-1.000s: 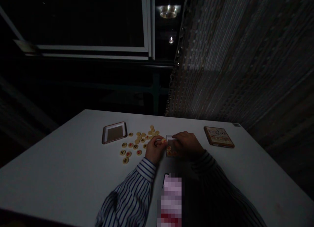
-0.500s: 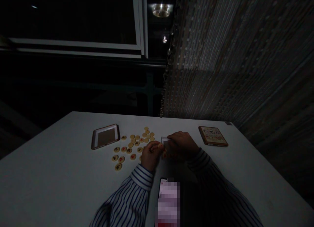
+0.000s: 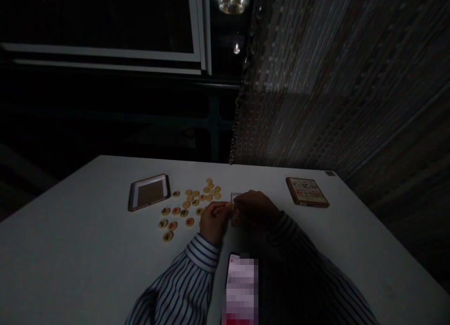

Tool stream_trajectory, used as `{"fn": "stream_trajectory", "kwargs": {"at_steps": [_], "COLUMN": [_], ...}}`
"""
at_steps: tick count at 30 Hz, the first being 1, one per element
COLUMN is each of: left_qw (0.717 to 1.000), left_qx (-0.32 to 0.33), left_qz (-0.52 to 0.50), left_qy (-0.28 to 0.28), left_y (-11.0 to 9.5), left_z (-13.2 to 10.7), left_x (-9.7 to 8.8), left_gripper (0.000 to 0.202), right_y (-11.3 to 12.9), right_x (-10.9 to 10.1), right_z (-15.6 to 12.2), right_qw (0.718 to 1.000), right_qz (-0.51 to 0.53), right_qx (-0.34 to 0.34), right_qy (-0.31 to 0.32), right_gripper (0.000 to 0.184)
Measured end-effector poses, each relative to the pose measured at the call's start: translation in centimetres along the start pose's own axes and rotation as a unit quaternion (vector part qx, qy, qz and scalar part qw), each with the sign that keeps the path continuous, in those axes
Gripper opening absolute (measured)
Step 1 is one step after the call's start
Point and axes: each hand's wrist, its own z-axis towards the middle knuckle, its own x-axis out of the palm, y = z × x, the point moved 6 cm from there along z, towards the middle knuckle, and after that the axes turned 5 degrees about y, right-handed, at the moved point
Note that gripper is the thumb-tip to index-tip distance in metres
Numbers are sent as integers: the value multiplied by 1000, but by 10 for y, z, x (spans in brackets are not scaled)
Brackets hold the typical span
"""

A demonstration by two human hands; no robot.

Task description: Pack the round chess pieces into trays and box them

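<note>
My left hand (image 3: 213, 222) pinches a round Chinese chess piece (image 3: 229, 206) at the left edge of a small pale box (image 3: 233, 196). Over that box, my right hand (image 3: 258, 207) has its fingers bent down and close to the left fingertips. What it grips, if anything, is hidden in the dark. A few chess pieces with red marks (image 3: 236, 217) show dimly inside the box. To the left, loose chess pieces (image 3: 183, 213) lie scattered, some with red or black characters and some plain side up.
An open shallow tray or lid (image 3: 149, 208) lies at the left. A flat box with a printed cover (image 3: 307, 192) sits at the right. A phone (image 3: 242, 287) with a blurred screen lies between my forearms on the white table (image 3: 87, 250). A bead curtain (image 3: 291, 104) hangs behind.
My right fingers have moved left and down, closer to my left fingertips and the piece held there. The left hand stays nearly in place. The view has tilted slightly.
</note>
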Motion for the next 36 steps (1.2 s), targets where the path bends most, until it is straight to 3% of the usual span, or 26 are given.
{"fn": "stream_trajectory", "kwargs": {"at_steps": [7, 19, 24, 36], "left_qw": [999, 997, 993, 997], "left_qx": [-5, 21, 31, 22], "left_qz": [-33, 71, 111, 79], "left_qy": [-4, 12, -8, 3], "left_y": [2, 1, -2, -2], "left_z": [0, 1, 0, 0], "left_x": [1, -3, -4, 1], "left_gripper": [19, 15, 13, 12], "right_y": [5, 0, 0, 0], "right_x": [0, 4, 4, 7], "right_z": [1, 1, 2, 1], "right_qw": [1000, 1000, 999, 998], "right_qz": [17, 26, 39, 54], "right_qx": [-4, 11, 7, -22], "right_qy": [8, 12, 18, 2], "right_gripper": [25, 26, 31, 34]}}
